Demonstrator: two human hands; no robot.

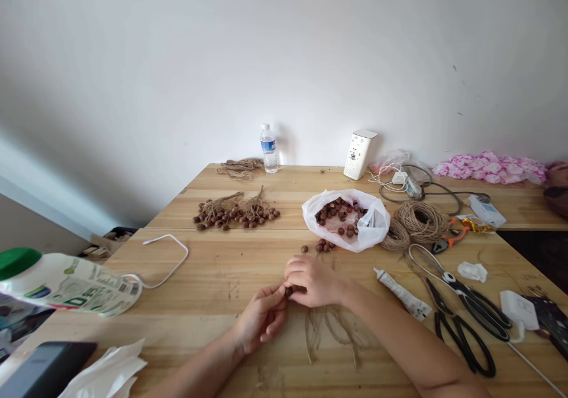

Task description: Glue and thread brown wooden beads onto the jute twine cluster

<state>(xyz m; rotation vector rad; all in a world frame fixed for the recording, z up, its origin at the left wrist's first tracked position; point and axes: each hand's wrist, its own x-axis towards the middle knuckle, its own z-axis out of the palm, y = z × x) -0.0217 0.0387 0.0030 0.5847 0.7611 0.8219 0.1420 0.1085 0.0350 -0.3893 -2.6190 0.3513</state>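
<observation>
Over the front middle of the table, my left hand [265, 315] and my right hand [313, 280] meet at the fingertips. Both are closed on a small round brown nut [289, 291], partly hidden by the fingers. Loose strands of twine [341, 330] lie on the wood under and in front of my right hand. Just beyond it sit several loose brown nuts [325, 245]. A white plastic bag [375, 226], rolled open, holds many more. Farther left lie bundles of nuts tied on twine [252, 212].
Twine coils [421, 220], pliers [450, 237], two scissors [464, 336] and a glue tube [403, 294] lie to the right. At left are a white bottle with a green cap [84, 282], a white cable [180, 259] and a phone [48, 369]. A water bottle [268, 149] stands behind.
</observation>
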